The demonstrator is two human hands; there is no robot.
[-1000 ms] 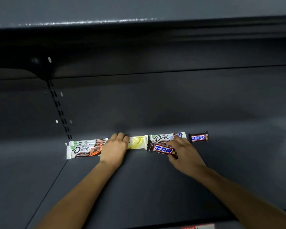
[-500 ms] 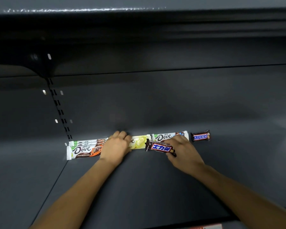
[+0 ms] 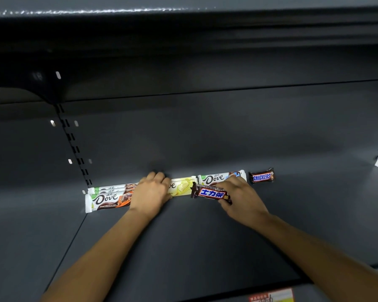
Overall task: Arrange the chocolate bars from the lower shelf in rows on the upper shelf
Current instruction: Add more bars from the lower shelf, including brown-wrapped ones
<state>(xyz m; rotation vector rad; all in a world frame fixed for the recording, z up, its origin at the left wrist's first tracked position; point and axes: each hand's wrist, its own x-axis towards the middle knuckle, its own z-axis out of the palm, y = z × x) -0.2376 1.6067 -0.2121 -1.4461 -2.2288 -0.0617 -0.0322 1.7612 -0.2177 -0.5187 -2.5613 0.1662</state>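
A row of chocolate bars lies along the back of the dark grey shelf point(image 3: 183, 247). At the left are stacked white Dove bars point(image 3: 108, 198). My left hand point(image 3: 150, 194) rests on the left end of a yellow Dove bar point(image 3: 182, 188), fingers curled over it. To the right lies another white Dove bar point(image 3: 218, 177). In front of it my right hand point(image 3: 238, 195) pinches the right end of a brown Snickers bar with blue Chinese lettering point(image 3: 211, 194). A small Snickers bar point(image 3: 261, 177) sits at the row's right end.
The shelf's back panel point(image 3: 205, 131) rises right behind the bars. A slotted upright point(image 3: 74, 147) stands at the left. Another shelf point(image 3: 183, 29) overhangs above. A price label point(image 3: 271, 296) sits on the front edge.
The yellow Dove bar has slid right under my left hand, closing the gap to the right Dove bar. My right hand has kept hold of the Chinese-lettered Snickers bar.
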